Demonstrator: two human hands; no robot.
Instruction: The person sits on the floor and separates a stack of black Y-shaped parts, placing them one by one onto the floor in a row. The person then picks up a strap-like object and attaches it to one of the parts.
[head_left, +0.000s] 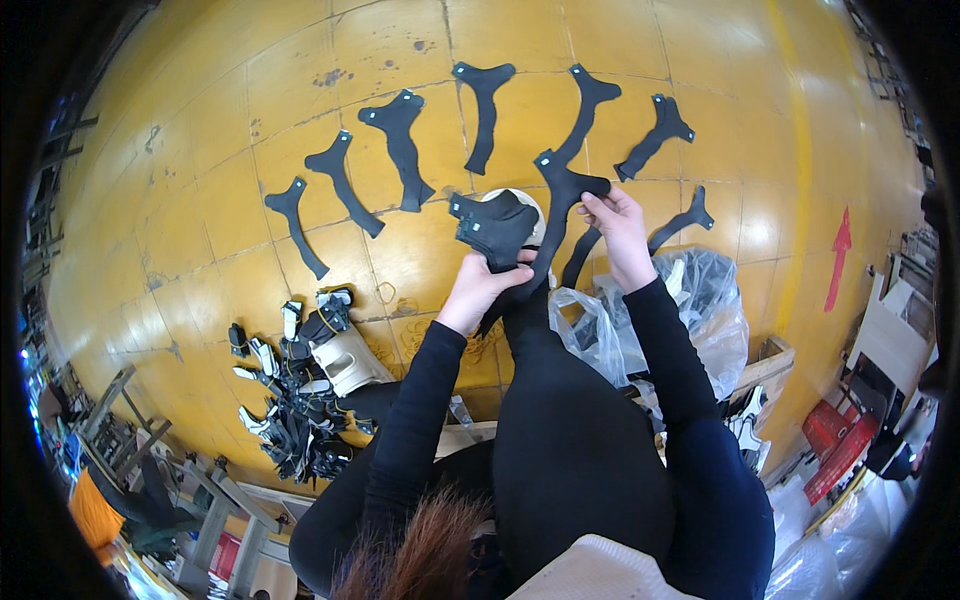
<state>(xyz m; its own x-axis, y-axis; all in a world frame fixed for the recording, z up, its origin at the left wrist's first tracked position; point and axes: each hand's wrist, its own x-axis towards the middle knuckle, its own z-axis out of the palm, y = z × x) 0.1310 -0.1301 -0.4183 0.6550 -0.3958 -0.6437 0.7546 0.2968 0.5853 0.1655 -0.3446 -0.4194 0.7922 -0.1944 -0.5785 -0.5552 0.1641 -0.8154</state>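
Bright, even light, soft shadows; sharp centre, strong fisheye bending, black vignette at edges.

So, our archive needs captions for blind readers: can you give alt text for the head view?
Two hands, left hand and right hand, hold black cut pieces above a yellow tiled floor. More black pieces lie fanned out on it, beside a clear plastic bag.

Both arms, in dark long sleeves, reach forward from the lower edge and bend slightly inward so that the hands meet close together in front of the body. The left hand (pixel 478 285) is raised with the wrist bare, its fingers curled shut and the thumb pressed across in a pinch. The right hand (pixel 620 228) sits a little higher and farther out, back toward the camera, fingers and thumb closed in a grip.
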